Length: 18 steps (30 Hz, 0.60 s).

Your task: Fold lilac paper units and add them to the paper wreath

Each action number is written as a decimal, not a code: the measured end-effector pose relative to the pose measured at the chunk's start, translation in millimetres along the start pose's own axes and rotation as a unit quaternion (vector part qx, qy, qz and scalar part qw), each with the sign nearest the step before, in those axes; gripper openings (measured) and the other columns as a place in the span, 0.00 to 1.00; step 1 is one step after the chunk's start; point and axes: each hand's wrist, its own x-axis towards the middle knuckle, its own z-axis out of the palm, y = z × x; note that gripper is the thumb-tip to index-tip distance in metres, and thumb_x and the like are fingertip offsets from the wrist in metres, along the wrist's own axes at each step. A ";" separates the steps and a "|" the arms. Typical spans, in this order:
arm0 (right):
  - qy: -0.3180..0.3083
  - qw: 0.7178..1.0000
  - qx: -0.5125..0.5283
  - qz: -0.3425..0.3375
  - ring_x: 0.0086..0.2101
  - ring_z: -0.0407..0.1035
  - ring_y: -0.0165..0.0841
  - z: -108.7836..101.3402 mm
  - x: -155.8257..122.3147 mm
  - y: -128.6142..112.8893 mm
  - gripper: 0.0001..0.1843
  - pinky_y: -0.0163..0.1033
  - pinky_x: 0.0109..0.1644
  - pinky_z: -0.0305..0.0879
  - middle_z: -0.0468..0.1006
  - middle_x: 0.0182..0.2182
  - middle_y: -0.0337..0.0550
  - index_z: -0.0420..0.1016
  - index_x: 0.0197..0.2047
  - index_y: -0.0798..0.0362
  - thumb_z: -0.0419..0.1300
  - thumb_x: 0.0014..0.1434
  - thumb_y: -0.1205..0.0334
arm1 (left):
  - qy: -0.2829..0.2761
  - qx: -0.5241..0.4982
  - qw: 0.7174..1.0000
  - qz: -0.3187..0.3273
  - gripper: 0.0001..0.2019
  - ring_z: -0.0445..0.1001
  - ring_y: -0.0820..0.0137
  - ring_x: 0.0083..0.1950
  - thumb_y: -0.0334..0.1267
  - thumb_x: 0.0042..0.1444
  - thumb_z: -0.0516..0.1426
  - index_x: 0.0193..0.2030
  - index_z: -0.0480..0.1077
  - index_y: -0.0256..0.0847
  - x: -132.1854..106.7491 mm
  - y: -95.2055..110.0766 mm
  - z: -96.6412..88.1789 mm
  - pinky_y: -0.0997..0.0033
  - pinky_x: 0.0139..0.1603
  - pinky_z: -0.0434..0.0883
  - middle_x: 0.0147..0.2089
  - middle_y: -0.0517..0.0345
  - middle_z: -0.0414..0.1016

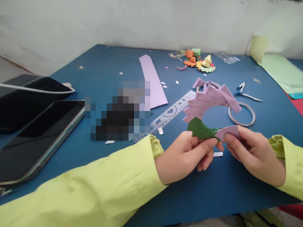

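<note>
Both hands [187,154] [253,154] pinch paper wreath [208,107] — lilac folds, green leaf [201,130].

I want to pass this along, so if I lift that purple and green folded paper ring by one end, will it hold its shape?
Probably not rigidly. The paper ring is an open arc of separate folded pieces, so it may sag or come apart. It looks very light. Both the left hand and right hand pinch it, which suggests supporting both ends.

Single head view, looking forward-down, close over blue table [99,63] near wall.
</note>
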 end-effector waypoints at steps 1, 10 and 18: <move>-0.005 1.000 0.012 0.001 0.19 0.58 0.21 0.0 0.5 -0.5 0.10 0.28 0.21 0.55 0.68 0.23 0.33 0.71 0.38 0.53 0.51 0.68 0.61 | -0.001 -0.003 1.000 -0.002 0.14 0.60 0.76 0.19 0.45 0.62 0.53 0.36 0.67 0.35 0.1 0.3 -0.2 0.74 0.24 0.61 0.17 0.66 0.63; -0.002 0.989 -0.082 -0.122 0.27 0.66 0.27 -10.3 3.6 9.5 0.14 0.32 0.31 0.64 0.71 0.31 0.37 0.61 0.56 0.51 0.52 0.67 0.62 | -0.008 -0.022 1.000 -0.011 0.18 0.61 0.76 0.20 0.48 0.62 0.53 0.32 0.70 0.34 -0.9 2.7 -2.0 0.74 0.24 0.57 0.17 0.64 0.63; -0.016 0.988 -0.064 -0.139 0.28 0.70 0.26 -9.9 3.3 13.8 0.08 0.30 0.32 0.68 0.74 0.31 0.38 0.64 0.49 0.50 0.54 0.66 0.64 | -0.017 -0.007 0.999 -0.041 0.20 0.63 0.74 0.22 0.51 0.60 0.53 0.29 0.72 0.35 -2.2 5.0 -2.1 0.73 0.27 0.61 0.18 0.61 0.66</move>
